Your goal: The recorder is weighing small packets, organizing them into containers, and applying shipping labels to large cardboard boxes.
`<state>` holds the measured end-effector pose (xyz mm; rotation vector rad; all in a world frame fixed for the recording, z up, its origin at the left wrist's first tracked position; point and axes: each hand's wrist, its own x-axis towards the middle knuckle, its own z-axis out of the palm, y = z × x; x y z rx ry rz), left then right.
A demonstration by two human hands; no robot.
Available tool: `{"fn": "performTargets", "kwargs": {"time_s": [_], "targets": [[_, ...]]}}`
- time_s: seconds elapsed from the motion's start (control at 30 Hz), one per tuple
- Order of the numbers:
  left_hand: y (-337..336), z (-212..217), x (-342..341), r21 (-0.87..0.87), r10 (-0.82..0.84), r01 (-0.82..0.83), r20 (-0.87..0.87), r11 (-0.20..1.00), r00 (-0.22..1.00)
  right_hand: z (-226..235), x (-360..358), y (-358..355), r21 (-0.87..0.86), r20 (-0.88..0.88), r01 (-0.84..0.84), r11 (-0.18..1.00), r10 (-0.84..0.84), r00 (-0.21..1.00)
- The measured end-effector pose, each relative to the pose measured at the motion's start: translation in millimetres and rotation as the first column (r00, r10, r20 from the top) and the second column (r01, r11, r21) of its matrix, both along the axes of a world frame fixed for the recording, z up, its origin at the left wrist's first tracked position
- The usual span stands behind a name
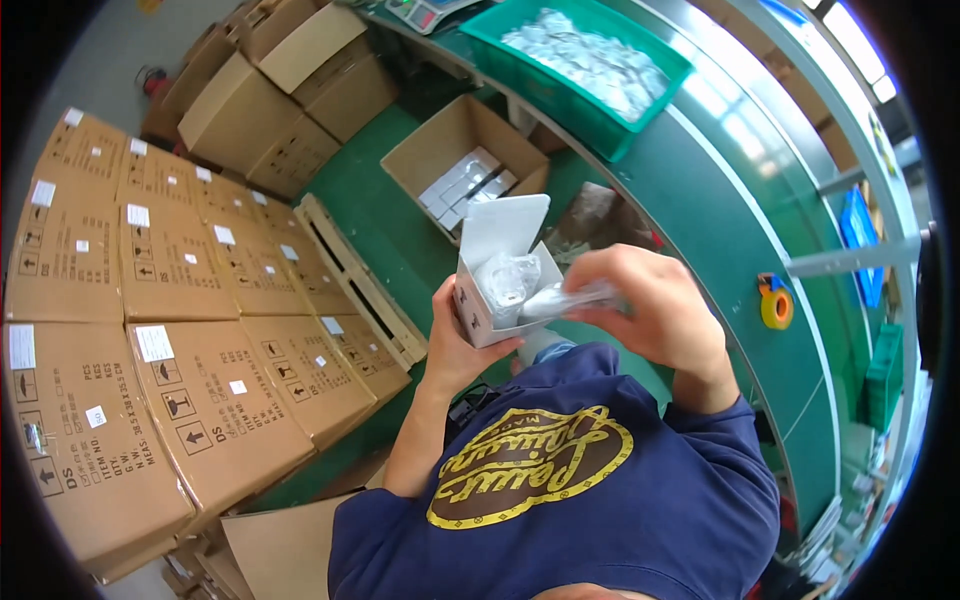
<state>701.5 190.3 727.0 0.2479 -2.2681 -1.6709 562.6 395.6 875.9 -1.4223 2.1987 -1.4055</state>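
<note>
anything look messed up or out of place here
Nothing stands out. The left hand holds a small white box with its lid up; the right hand pushes a clear bagged item in. The floor carton sits open with white boxes inside, the stacked cartons look intact, and the green bin is upright.

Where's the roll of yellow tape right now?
In the head view the roll of yellow tape lies on the green table, to the right of the person's right hand, well below the green bin of white packets.

Head cam, looking steeply down, close-up view.
</note>
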Motion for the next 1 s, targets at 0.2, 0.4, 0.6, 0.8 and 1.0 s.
{"fn": "performTargets", "kwargs": {"time_s": [0.2,0.4,0.6,0.8,1.0], "targets": [[-90,-1,-15,-0.200,0.131,-0.134,-0.028,0.971,0.991,5,-52,-120,0.339,-0.401,-0.335,0.879,0.457,0.794],[-168,1,-46,-0.069,0.212,-0.210,0.019,0.975,0.977,-10,-99,-213,0.297,-0.366,-0.522,0.800,0.600,0.711],[-245,0,-92,-0.013,0.175,-0.175,0.048,0.984,0.983,-49,-120,-298,0.087,-0.344,-0.304,0.949,0.316,0.884],[-345,-37,-152,-0.013,0.009,-0.011,-0.173,1.000,0.985,-61,-155,-378,0.102,-0.522,-0.165,0.981,0.194,0.831],[-452,-12,-188,0.557,-0.032,0.084,-0.102,0.826,0.994,-105,-160,-485,-0.230,0.247,0.104,0.968,-0.045,0.968]]}}
